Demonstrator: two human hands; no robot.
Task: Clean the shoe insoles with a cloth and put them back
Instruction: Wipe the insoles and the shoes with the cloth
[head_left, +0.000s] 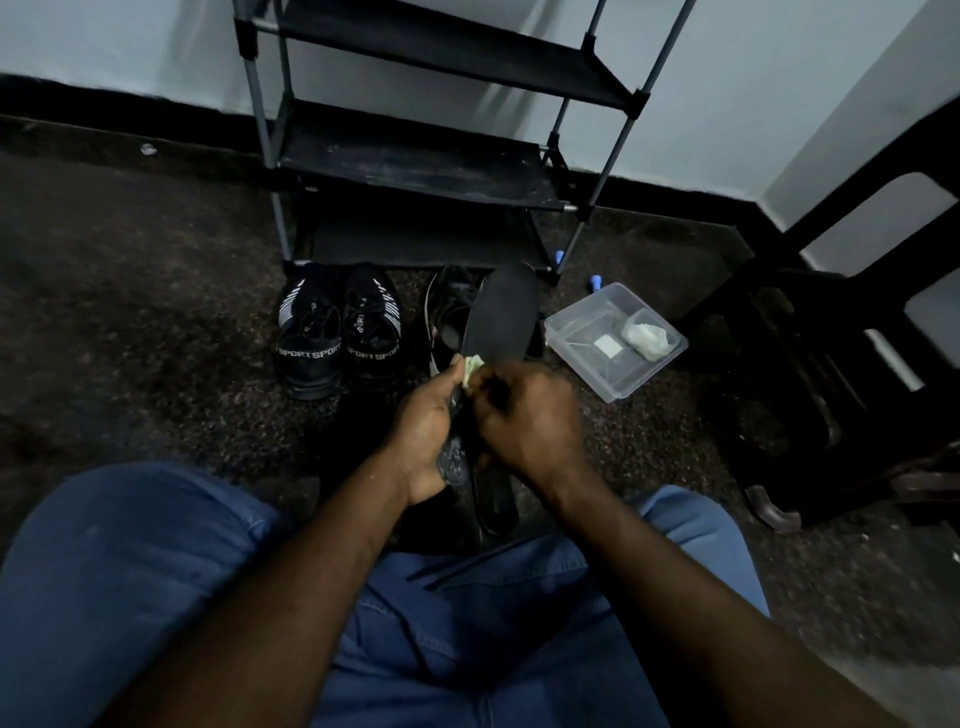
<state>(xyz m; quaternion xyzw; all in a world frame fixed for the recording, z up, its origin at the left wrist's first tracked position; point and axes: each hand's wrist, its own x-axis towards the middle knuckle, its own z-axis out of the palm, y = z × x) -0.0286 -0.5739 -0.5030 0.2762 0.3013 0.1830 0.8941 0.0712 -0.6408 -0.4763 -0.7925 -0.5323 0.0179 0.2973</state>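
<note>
A pair of black sport shoes (337, 332) stands side by side on the dark carpet, left of the frame's centre, toes pointing to the shoe rack (415, 161) at the upper middle. Just right of them, in the centre, the left hand (426, 431) grips the heel end of the insole (501, 312), with its fingers wrapped round the lower edge. The insole is held up off the floor, and its dark top face and toe end point up and away. Behind it a black shoe (449, 306) lies on the carpet, partly hidden.

A small pale-green bit of the cloth (470, 366) shows where the two hands meet, against the insole's lower part. The right hand (524, 415) is curled round the cloth and presses it to the insole. Below the hands a long dark shape (496, 501) lies on the floor. I cannot tell if it is a second insole or a shoe.

Right of centre sits a clear plastic container (587, 374) holding a pale wad (647, 338) and a white square (607, 345). A black chair (810, 332) fills the right edge.
</note>
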